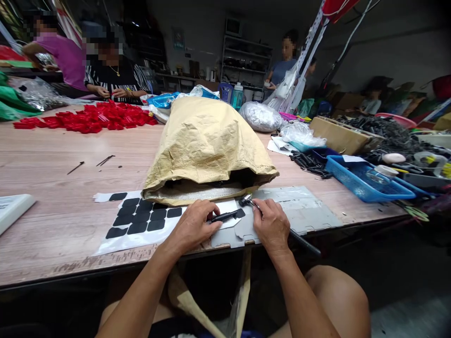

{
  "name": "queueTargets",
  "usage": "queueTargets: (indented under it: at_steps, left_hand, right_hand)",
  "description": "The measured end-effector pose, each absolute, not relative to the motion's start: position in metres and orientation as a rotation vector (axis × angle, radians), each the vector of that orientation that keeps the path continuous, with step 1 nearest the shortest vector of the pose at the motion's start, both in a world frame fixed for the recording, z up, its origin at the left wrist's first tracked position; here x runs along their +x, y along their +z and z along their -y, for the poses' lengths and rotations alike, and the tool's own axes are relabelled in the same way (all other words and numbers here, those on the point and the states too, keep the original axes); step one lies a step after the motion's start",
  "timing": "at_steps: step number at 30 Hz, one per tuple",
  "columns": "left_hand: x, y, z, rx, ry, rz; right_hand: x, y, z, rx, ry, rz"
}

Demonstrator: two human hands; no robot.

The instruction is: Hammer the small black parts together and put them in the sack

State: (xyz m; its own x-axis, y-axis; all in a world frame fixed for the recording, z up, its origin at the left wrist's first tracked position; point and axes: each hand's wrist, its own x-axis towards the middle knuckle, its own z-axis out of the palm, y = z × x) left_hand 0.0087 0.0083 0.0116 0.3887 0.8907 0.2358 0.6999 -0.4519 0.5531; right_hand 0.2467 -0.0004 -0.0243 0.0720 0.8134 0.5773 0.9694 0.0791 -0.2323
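My left hand [198,224] is closed near the table edge, thumb and fingers pinching a slim black tube-shaped part [224,217]. One end of that part lies by a black rounded patch [240,213]. In my right hand [272,225] is a hammer [245,200], its metal head just right of the black part and its dark handle [305,242] sticking out past the table edge. Under both hands lies a grey board [299,206]. A white sheet with black rounded-square stickers [136,218] spreads to the left.
A big yellow sack [207,136] lies mouth towards me, dark contents partly hidden. Red pieces [95,117] are heaped at the far left. On the right stand a blue basket [366,180] and a cardboard box [341,134]. Other people sit or stand beyond the table.
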Motion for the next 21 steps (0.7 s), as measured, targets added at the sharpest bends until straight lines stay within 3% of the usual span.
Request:
queueTargets:
  at_steps: [7, 13, 21]
  left_hand:
    - [0.006, -0.003, -0.013, 2.201, 0.827, -1.277]
    - [0.006, -0.001, -0.011, 2.176, 0.863, -1.252]
    - [0.003, -0.001, -0.013, 2.124, 0.841, -1.223]
  right_hand:
    - [0.242, -0.008, 0.018, -1.602, -0.191, 1.704]
    - [0.217, 0.007, 0.046, -1.299, 0.239, 1.733]
    - [0.201, 0.011, 0.054, -1.201, 0.175, 1.783]
